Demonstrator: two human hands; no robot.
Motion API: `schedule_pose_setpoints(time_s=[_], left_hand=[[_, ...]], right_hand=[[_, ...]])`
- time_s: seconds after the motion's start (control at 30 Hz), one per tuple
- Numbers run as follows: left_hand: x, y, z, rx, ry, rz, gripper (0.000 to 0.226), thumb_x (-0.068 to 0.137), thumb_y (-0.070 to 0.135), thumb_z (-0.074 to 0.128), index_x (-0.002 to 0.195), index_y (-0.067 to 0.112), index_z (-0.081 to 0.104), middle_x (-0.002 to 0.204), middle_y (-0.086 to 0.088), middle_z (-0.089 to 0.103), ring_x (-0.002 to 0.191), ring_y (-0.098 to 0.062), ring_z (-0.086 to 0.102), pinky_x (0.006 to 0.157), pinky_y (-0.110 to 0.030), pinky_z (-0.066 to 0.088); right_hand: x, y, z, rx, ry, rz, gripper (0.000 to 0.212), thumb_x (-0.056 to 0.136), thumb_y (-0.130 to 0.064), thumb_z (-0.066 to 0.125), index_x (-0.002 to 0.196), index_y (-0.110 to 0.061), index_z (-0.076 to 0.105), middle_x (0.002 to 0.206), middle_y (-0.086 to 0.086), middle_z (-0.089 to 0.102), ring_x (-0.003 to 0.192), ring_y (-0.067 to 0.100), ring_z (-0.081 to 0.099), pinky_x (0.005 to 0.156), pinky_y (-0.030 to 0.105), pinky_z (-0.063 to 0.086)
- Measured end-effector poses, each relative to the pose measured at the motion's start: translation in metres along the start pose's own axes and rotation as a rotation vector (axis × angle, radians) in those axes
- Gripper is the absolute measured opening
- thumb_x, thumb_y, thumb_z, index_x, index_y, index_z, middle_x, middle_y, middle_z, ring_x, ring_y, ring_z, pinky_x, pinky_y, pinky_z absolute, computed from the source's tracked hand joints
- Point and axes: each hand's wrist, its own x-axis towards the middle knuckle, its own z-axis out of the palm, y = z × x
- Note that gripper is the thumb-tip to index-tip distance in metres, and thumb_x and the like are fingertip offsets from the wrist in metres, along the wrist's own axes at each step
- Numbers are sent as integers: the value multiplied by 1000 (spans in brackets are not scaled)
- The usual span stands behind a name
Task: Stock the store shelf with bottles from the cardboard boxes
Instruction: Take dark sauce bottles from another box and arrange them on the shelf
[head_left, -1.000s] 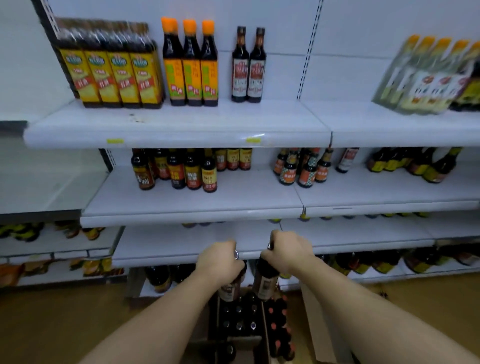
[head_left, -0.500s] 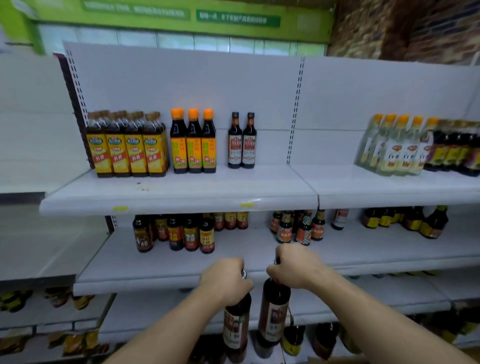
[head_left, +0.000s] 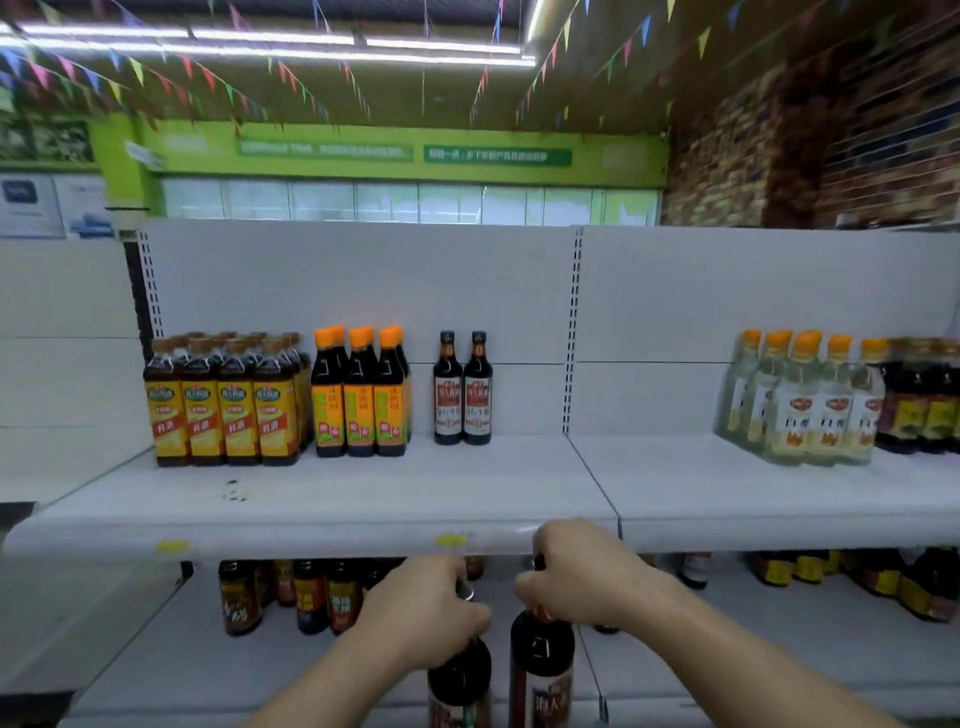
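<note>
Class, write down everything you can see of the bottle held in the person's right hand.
The bottle is dark and glossy, glass by its look, with a rounded shoulder and a red and pale label cut off by the picture's bottom edge. It hangs upright below the front edge of the top shelf. The right hand grips its neck from above. A second bottle, in the left hand, hangs close beside it; contact unclear.

Two dark bottles (head_left: 540, 660) are held. The top shelf (head_left: 363, 499) carries two red-labelled bottles (head_left: 448, 400) and five clear bottles (head_left: 789, 415)
</note>
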Motion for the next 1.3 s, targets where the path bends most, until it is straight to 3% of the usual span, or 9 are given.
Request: schedule_pose_setpoints(time_s=[0.2,0.37,0.53,0.67,0.83,0.97,1.2,1.3], left_hand=[[20,27,-19,-57,134,-10,22,79,42,67,88,23,63,86,4,67,82,-17,67,74,-35,57],[37,46,-39,-95,195,-6,23,74,43,69,87,24,66,85,5,70,81,-15,69,78,-43,63],[54,66,-66,-111,209,9,24,74,40,73,84,19,68,83,1,72,78,-19,72,77,-45,65],[70,81,-93,-131,232,30,27,77,36,76,87,11,71,75,-2,68,63,-19,59,61,-35,53],[92,96,-131,-202,264,40,30,75,33,76,87,5,72,73,-6,70,58,-19,57,57,-32,49],[114,109,-154,-151,325,49,26,77,33,75,79,9,67,68,-5,60,62,-22,53,59,-33,45],[160,119,-176,-138,416,24,25,81,33,72,85,9,67,76,-7,66,62,-23,54,59,-32,44],[183,120,-178,-160,444,6,30,81,32,72,92,4,71,88,-12,75,73,-25,66,64,-34,54]], right_hand=[[23,17,-35,19,86,-66,28,76,-38,63,64,-15,53,60,-1,53,56,20,49,51,32,37],[36,19,-73,58,79,-86,26,81,-35,66,69,-12,62,57,-1,58,45,15,47,44,25,37],[46,13,-111,88,52,-107,23,86,-32,70,76,-11,65,70,1,64,54,14,55,42,20,44],[60,11,-137,80,62,-114,22,86,-32,71,78,-12,65,67,-1,60,57,15,55,41,20,46],[88,14,-164,78,96,-87,24,84,-32,72,82,-10,63,70,3,55,63,20,54,46,23,51],[111,19,-184,87,145,-60,24,83,-30,72,81,-8,62,70,4,51,61,22,51,47,25,52],[154,29,-201,134,206,-10,22,83,-27,71,83,-10,57,79,6,57,69,22,56,49,28,52],[176,33,-200,133,213,14,21,85,-27,70,83,-11,56,80,5,57,71,21,57,48,28,51]])
